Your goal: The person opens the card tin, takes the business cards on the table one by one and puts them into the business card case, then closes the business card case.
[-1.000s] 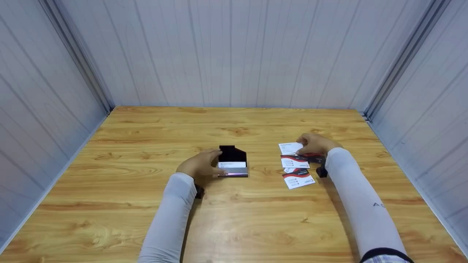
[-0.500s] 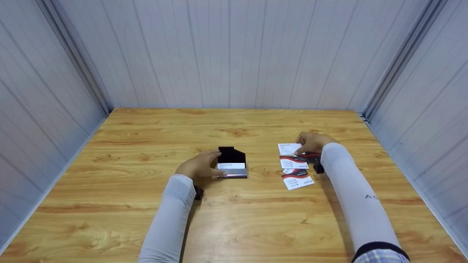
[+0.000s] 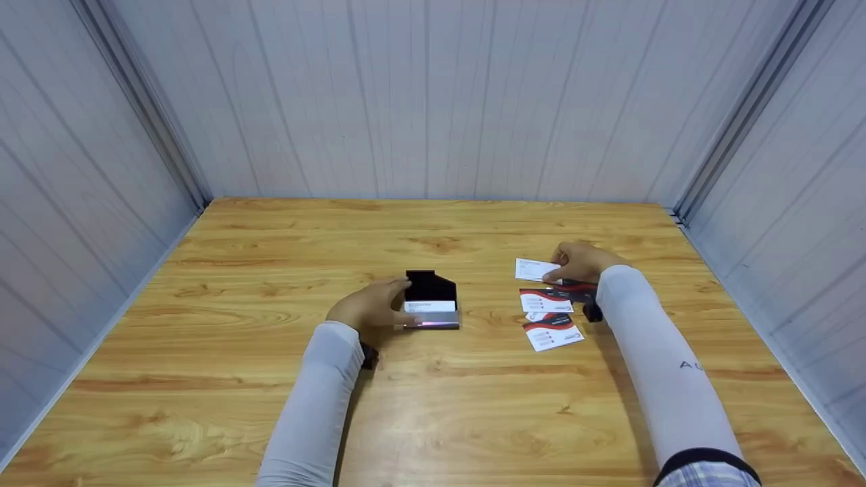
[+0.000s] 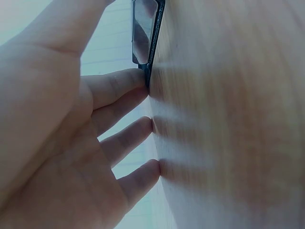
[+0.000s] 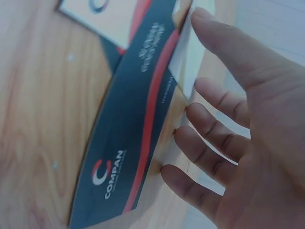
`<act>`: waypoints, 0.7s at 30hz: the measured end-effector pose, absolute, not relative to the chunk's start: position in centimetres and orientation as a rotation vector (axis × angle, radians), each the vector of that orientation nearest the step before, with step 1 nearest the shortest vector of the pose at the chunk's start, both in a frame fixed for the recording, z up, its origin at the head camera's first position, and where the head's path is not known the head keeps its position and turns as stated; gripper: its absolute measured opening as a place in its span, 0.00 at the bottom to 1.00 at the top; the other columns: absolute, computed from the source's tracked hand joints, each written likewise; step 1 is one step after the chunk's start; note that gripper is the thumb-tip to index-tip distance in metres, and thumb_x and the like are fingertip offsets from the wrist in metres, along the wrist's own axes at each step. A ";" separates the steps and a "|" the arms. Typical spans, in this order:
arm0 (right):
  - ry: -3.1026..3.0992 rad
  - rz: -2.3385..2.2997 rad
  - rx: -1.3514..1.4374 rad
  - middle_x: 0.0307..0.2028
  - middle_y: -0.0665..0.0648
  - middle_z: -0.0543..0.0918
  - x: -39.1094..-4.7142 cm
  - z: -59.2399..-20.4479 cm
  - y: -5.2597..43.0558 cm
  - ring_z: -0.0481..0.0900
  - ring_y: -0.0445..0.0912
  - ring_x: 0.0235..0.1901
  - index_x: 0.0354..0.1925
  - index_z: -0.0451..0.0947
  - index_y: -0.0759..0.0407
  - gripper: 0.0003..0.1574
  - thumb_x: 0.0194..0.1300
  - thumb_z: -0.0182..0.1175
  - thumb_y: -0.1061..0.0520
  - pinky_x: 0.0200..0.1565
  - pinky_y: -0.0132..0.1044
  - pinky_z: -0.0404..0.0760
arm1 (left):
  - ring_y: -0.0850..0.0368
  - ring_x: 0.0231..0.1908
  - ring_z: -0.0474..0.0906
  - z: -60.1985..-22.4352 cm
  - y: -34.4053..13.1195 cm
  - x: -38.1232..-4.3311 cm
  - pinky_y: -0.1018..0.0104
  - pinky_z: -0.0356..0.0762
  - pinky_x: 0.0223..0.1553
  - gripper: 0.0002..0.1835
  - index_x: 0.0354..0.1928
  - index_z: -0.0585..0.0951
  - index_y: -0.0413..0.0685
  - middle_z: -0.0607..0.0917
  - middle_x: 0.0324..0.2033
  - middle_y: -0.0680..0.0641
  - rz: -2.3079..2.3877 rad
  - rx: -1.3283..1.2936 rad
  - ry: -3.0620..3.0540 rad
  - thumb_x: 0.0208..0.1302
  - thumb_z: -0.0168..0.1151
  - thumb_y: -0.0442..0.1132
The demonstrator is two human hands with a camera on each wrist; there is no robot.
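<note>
Pale panelled walls (image 3: pixel 433 101) are set round a wood-grain worktop (image 3: pixel 473 406). Both arms are covered by light sleeves (image 3: pixel 314 392). The left hand (image 3: pixel 369 303) is kinda spread, thumb rested on the front of a card case (image 3: pixel 436 318) and a fingertip put against the raised black lid (image 3: pixel 421 283). The right hand (image 3: pixel 587 262) is clamped: a white card (image 3: pixel 533 269) is pinched between thumb and fingers, right of the case. A dark card (image 5: pixel 128 129) is seen just beside that hand, and some red-banded cards (image 3: pixel 547 300) are bunched nearer the camera. Inside the case, a card edge (image 3: pixel 429 306) is shown too.
</note>
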State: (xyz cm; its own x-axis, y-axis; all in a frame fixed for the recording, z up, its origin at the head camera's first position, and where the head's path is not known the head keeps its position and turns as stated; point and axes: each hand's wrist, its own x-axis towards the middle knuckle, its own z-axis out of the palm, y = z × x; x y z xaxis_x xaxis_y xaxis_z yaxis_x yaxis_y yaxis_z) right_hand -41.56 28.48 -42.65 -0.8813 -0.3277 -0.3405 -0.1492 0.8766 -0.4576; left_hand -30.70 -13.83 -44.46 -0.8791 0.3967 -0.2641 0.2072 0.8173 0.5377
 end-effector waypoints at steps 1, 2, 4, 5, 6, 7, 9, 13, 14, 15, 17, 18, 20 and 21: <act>2.633 -0.604 -0.354 0.57 0.68 0.73 -41.5 -42.6 28.5 0.71 0.59 0.56 0.57 0.71 0.65 0.36 0.64 0.69 0.43 0.61 0.57 0.69 | 0.45 0.76 0.48 -44.4 -13.8 -30.7 0.45 0.52 0.72 0.50 0.79 0.56 0.52 0.53 0.78 0.45 0.719 0.454 2.634 0.63 0.66 0.62; 2.634 -0.611 -0.360 0.57 0.68 0.73 -41.5 -42.6 28.6 0.71 0.60 0.57 0.58 0.71 0.66 0.36 0.64 0.70 0.44 0.62 0.58 0.68 | 0.45 0.76 0.48 -44.4 -13.8 -30.7 0.45 0.52 0.72 0.50 0.79 0.56 0.52 0.53 0.77 0.45 0.723 0.453 2.634 0.63 0.67 0.62; 2.634 -0.624 -0.361 0.57 0.68 0.73 -41.5 -42.6 28.6 0.70 0.60 0.57 0.58 0.71 0.67 0.36 0.64 0.70 0.45 0.63 0.58 0.67 | 0.45 0.76 0.48 -44.4 -13.9 -30.7 0.46 0.53 0.72 0.50 0.79 0.56 0.52 0.53 0.78 0.45 0.722 0.454 2.637 0.63 0.67 0.62; 2.631 -0.629 -0.351 0.57 0.68 0.73 -41.5 -42.7 28.6 0.70 0.59 0.56 0.58 0.71 0.66 0.35 0.64 0.70 0.46 0.63 0.57 0.67 | 0.45 0.76 0.48 -44.5 -13.9 -30.6 0.45 0.53 0.72 0.49 0.79 0.56 0.52 0.54 0.77 0.45 0.720 0.454 2.638 0.63 0.67 0.62; 2.628 -0.632 -0.341 0.57 0.67 0.73 -41.5 -42.7 28.6 0.70 0.58 0.56 0.58 0.71 0.66 0.34 0.64 0.71 0.47 0.63 0.57 0.67 | 0.45 0.76 0.48 -44.5 -13.9 -30.6 0.45 0.53 0.72 0.49 0.80 0.55 0.52 0.53 0.78 0.46 0.715 0.454 2.638 0.64 0.67 0.62; 2.626 -0.632 -0.338 0.57 0.67 0.73 -41.5 -42.7 28.5 0.70 0.58 0.56 0.57 0.72 0.66 0.34 0.64 0.71 0.47 0.63 0.57 0.67 | 0.45 0.76 0.48 -44.5 -13.9 -30.6 0.45 0.53 0.72 0.49 0.80 0.55 0.52 0.53 0.78 0.46 0.711 0.457 2.639 0.64 0.66 0.62; 2.619 -0.630 -0.327 0.57 0.67 0.74 -41.6 -42.7 28.5 0.70 0.58 0.56 0.56 0.72 0.65 0.32 0.63 0.71 0.48 0.63 0.56 0.68 | 0.45 0.76 0.48 -44.5 -13.9 -30.5 0.45 0.53 0.72 0.49 0.80 0.55 0.53 0.53 0.78 0.46 0.707 0.457 2.636 0.64 0.66 0.61; 2.613 -0.623 -0.313 0.56 0.67 0.74 -41.7 -42.7 28.3 0.71 0.57 0.54 0.54 0.72 0.64 0.32 0.62 0.72 0.47 0.62 0.56 0.69 | 0.45 0.76 0.48 -44.5 -14.0 -30.6 0.45 0.52 0.72 0.49 0.80 0.55 0.52 0.53 0.78 0.45 0.721 0.463 2.632 0.65 0.66 0.61; 2.615 -0.620 -0.312 0.55 0.66 0.74 -41.7 -42.7 28.3 0.71 0.56 0.53 0.54 0.72 0.64 0.31 0.62 0.72 0.47 0.61 0.55 0.69 | 0.44 0.76 0.48 -44.6 -14.0 -30.6 0.44 0.52 0.72 0.49 0.80 0.55 0.52 0.53 0.78 0.45 0.725 0.465 2.631 0.65 0.66 0.61; 2.614 -0.620 -0.307 0.54 0.65 0.74 -41.8 -42.8 28.3 0.71 0.56 0.52 0.53 0.72 0.64 0.31 0.62 0.72 0.47 0.60 0.54 0.70 | 0.44 0.76 0.48 -44.6 -13.9 -30.6 0.44 0.52 0.72 0.49 0.80 0.55 0.52 0.53 0.78 0.45 0.727 0.467 2.630 0.65 0.66 0.61; 2.617 -0.621 -0.308 0.51 0.64 0.74 -41.9 -42.9 28.4 0.71 0.54 0.49 0.53 0.72 0.65 0.32 0.62 0.72 0.47 0.58 0.51 0.71 | 0.44 0.76 0.48 -44.6 -13.9 -30.6 0.45 0.52 0.72 0.49 0.80 0.55 0.52 0.53 0.78 0.45 0.726 0.467 2.632 0.64 0.66 0.61; 2.612 -0.635 -0.304 0.50 0.63 0.74 -41.9 -43.0 28.4 0.70 0.54 0.48 0.53 0.71 0.65 0.32 0.62 0.72 0.48 0.57 0.50 0.71 | 0.44 0.76 0.48 -44.6 -13.9 -30.6 0.45 0.52 0.72 0.49 0.80 0.55 0.51 0.53 0.77 0.45 0.725 0.467 2.633 0.64 0.66 0.61; 2.601 -0.670 -0.295 0.49 0.62 0.73 -41.9 -43.1 28.3 0.69 0.53 0.48 0.53 0.69 0.66 0.33 0.61 0.73 0.49 0.55 0.48 0.70 | 0.45 0.76 0.48 -44.6 -13.9 -30.7 0.45 0.52 0.72 0.50 0.80 0.55 0.52 0.53 0.77 0.45 0.723 0.464 2.632 0.64 0.66 0.61; 2.593 -0.693 -0.299 0.51 0.63 0.72 -41.8 -43.1 28.3 0.69 0.54 0.49 0.54 0.68 0.65 0.33 0.62 0.73 0.51 0.56 0.49 0.70 | 0.45 0.76 0.48 -44.6 -13.9 -30.7 0.45 0.52 0.73 0.50 0.80 0.55 0.52 0.54 0.77 0.45 0.725 0.461 2.632 0.64 0.66 0.61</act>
